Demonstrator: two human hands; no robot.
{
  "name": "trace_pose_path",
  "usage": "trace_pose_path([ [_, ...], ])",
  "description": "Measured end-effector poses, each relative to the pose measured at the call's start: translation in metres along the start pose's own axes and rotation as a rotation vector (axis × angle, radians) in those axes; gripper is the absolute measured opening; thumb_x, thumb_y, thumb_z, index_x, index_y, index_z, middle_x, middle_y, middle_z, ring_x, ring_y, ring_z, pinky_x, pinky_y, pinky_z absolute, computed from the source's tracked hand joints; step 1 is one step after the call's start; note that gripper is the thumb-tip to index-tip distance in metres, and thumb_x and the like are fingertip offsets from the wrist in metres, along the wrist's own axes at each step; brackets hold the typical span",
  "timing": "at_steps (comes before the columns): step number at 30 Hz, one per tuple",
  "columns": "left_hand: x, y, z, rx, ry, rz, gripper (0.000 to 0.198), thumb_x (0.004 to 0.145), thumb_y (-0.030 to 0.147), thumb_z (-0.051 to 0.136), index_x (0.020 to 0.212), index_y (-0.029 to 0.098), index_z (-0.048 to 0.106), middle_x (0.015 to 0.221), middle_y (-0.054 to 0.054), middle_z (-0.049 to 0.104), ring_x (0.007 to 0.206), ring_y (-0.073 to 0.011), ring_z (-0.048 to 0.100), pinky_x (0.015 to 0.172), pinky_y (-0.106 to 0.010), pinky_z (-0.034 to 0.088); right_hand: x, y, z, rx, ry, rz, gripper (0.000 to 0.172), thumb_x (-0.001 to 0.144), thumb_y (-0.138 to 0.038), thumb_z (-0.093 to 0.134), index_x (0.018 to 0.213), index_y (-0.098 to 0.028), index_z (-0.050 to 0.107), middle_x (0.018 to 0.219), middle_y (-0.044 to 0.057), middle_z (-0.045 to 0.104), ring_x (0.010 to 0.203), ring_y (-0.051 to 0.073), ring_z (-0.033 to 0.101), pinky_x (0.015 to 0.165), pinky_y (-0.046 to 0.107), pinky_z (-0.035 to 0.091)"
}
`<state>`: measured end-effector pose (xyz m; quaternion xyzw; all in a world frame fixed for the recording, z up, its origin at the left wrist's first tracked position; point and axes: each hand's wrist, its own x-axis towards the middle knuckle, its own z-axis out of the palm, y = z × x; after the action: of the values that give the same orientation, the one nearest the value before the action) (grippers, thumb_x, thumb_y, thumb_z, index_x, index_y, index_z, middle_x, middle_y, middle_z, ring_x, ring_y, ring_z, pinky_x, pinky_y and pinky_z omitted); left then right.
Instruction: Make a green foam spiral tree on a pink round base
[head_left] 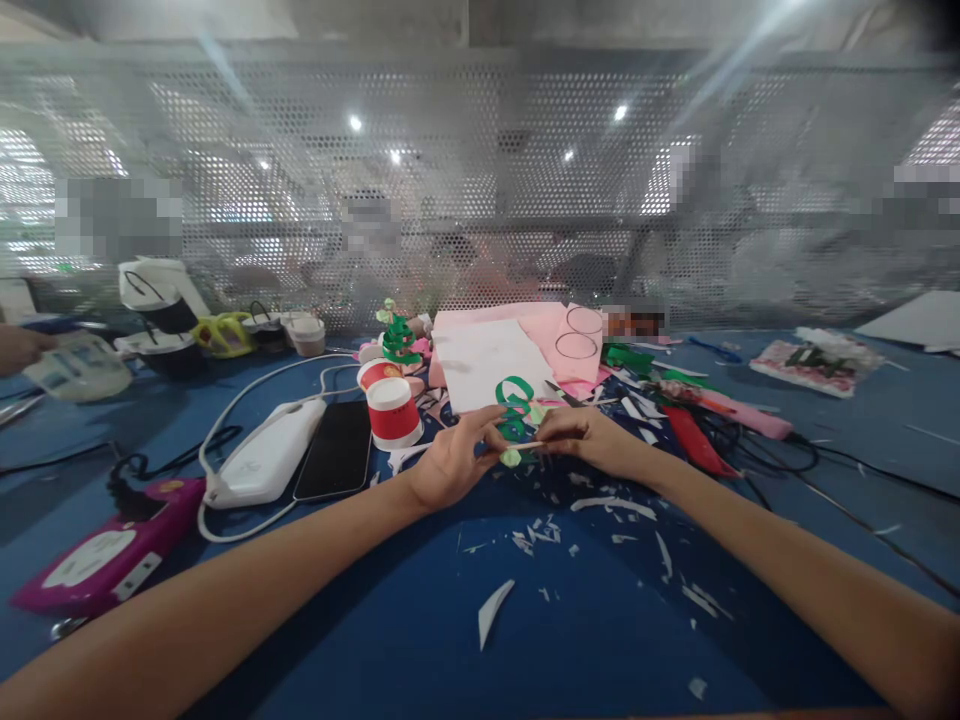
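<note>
My left hand (pixel 455 460) and my right hand (pixel 581 436) meet over the blue table (pixel 420 620), both pinched on a small craft piece of curled green paper strips (pixel 514 405) threaded on a thin wooden stick (pixel 525 447). The left fingers grip the stick's left part below the green loops. From the right, the other hand's fingers hold the same stick. A pale green bit sits at the bottom of the piece. Just behind the hands lie a white sheet (pixel 487 365) and pink paper (pixel 544 330).
A red-and-white paper cup (pixel 393 412), a black phone (pixel 335 450), a white power bank (pixel 266 455) with cable and a magenta device (pixel 105 560) lie to the left. A finished green paper tree (pixel 399 338) stands behind. Paper scraps litter the table; cables run right. Another person's hand (pixel 19 348) shows far left.
</note>
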<state>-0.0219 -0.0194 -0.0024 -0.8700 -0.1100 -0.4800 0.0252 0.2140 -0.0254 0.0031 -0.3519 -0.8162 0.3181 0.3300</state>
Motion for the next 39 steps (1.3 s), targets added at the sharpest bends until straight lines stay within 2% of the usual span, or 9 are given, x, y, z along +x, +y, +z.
trace_pose_path([
  [3, 0.0, 0.0, 0.001, -0.026, 0.046, -0.024, 0.036, 0.081, 0.011, 0.057, 0.116, 0.015, 0.049, 0.075, -0.001, 0.065, 0.072, -0.0111, 0.067, 0.069, -0.022, 0.056, 0.0, -0.004, 0.0, -0.016, -0.002, 0.022, 0.013, 0.079, -0.028, 0.061, 0.081, -0.018, 0.068, 0.074, 0.001, 0.063, 0.07, 0.013, 0.056, 0.07, 0.028, 0.044],
  [7, 0.003, 0.0, 0.002, -0.052, 0.086, -0.165, 0.031, 0.077, 0.01, 0.06, 0.106, 0.018, 0.052, 0.072, 0.002, 0.063, 0.074, -0.0124, 0.068, 0.077, -0.026, 0.055, -0.001, -0.011, 0.0, -0.001, -0.013, 0.064, 0.011, 0.079, -0.025, 0.059, 0.08, -0.019, 0.068, 0.072, 0.0, 0.063, 0.067, 0.012, 0.055, 0.067, 0.028, 0.044],
  [10, 0.006, 0.001, 0.003, -0.121, 0.106, -0.333, 0.04, 0.074, 0.012, 0.065, 0.11, 0.018, 0.048, 0.067, 0.004, 0.062, 0.074, -0.0134, 0.068, 0.074, -0.026, 0.055, -0.001, -0.012, -0.001, 0.029, -0.026, 0.09, 0.014, 0.081, -0.029, 0.058, 0.081, -0.019, 0.068, 0.069, 0.0, 0.063, 0.063, 0.012, 0.055, 0.064, 0.027, 0.044],
  [13, 0.009, 0.001, 0.003, -0.208, 0.135, -0.513, 0.053, 0.067, 0.013, 0.072, 0.112, 0.018, 0.044, 0.063, 0.007, 0.063, 0.066, -0.0119, 0.066, 0.067, -0.024, 0.053, -0.002, -0.012, -0.003, 0.048, -0.035, 0.126, 0.02, 0.082, -0.035, 0.057, 0.083, -0.019, 0.069, 0.064, -0.001, 0.063, 0.058, 0.012, 0.056, 0.059, 0.026, 0.043],
  [17, 0.016, 0.003, 0.001, -0.36, 0.13, -0.652, 0.055, 0.063, 0.012, 0.073, 0.11, 0.018, 0.045, 0.063, 0.006, 0.065, 0.064, -0.012, 0.065, 0.064, -0.023, 0.051, -0.003, -0.014, -0.004, 0.106, 0.013, 0.155, 0.021, 0.08, -0.038, 0.06, 0.087, -0.02, 0.069, 0.062, -0.002, 0.063, 0.056, 0.011, 0.056, 0.057, 0.026, 0.043],
  [20, 0.022, 0.005, -0.001, -0.497, 0.127, -0.694, 0.056, 0.061, 0.011, 0.074, 0.109, 0.018, 0.045, 0.061, 0.006, 0.063, 0.063, -0.0121, 0.065, 0.064, -0.024, 0.052, -0.003, -0.021, -0.002, 0.132, 0.022, 0.173, 0.025, 0.078, -0.042, 0.062, 0.084, -0.019, 0.069, 0.059, -0.001, 0.063, 0.053, 0.011, 0.056, 0.054, 0.026, 0.044],
  [26, 0.031, 0.002, -0.005, -0.691, 0.037, -0.753, 0.056, 0.059, 0.01, 0.075, 0.106, 0.017, 0.046, 0.058, 0.007, 0.061, 0.058, -0.011, 0.063, 0.061, -0.022, 0.051, -0.003, -0.029, 0.0, 0.135, 0.047, 0.169, 0.031, 0.075, -0.048, 0.063, 0.082, -0.019, 0.068, 0.058, -0.001, 0.061, 0.05, 0.011, 0.054, 0.052, 0.026, 0.044],
  [31, 0.034, -0.005, -0.01, -0.726, -0.036, -0.768, 0.049, 0.06, 0.014, 0.076, 0.103, 0.015, 0.052, 0.059, 0.005, 0.061, 0.055, -0.0093, 0.061, 0.056, -0.02, 0.05, -0.003, -0.027, -0.002, 0.105, 0.07, 0.156, 0.03, 0.076, -0.047, 0.062, 0.082, -0.018, 0.068, 0.058, -0.001, 0.06, 0.049, 0.012, 0.054, 0.051, 0.028, 0.044],
  [39, 0.036, -0.008, -0.012, -0.734, -0.042, -0.792, 0.046, 0.06, 0.016, 0.077, 0.1, 0.014, 0.054, 0.057, 0.005, 0.059, 0.049, -0.0065, 0.056, 0.046, -0.017, 0.045, -0.004, -0.029, -0.001, 0.138, 0.069, 0.155, 0.03, 0.076, -0.048, 0.062, 0.083, -0.019, 0.07, 0.056, -0.001, 0.061, 0.048, 0.012, 0.055, 0.049, 0.027, 0.045],
])
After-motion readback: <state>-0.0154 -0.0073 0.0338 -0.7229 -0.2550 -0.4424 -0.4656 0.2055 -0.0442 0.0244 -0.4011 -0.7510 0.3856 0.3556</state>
